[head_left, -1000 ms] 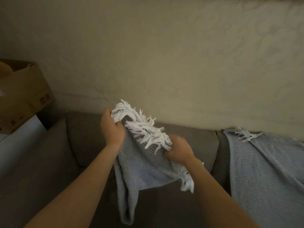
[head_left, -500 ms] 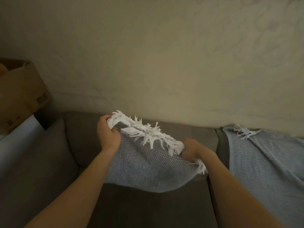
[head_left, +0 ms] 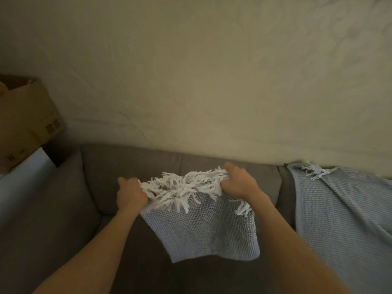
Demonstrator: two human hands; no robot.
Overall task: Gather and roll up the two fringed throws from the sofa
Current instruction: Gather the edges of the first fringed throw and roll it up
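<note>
Both hands are shifting rightward, left hand (head_left: pixel 131 195) and right hand (head_left: pixel 238 184) clamping the folded throw (head_left: pixel 203 232) above the sofa (head_left: pixel 89 187), while the second throw (head_left: pixel 343 219) is lying untouched at right, nothing rolled.

The grey sofa (head_left: pixel 63 209) fills the lower part of the view, its back cushions running along the pale wall and its left arm rising beside a cardboard box. One blue throw (head_left: pixel 347 219) lies draped over the sofa's right side, from the top of the back cushion down across the seat, with a tuft of white fringe at its upper corner. The rest of the seat shows bare grey fabric, dim in the low light.
</note>
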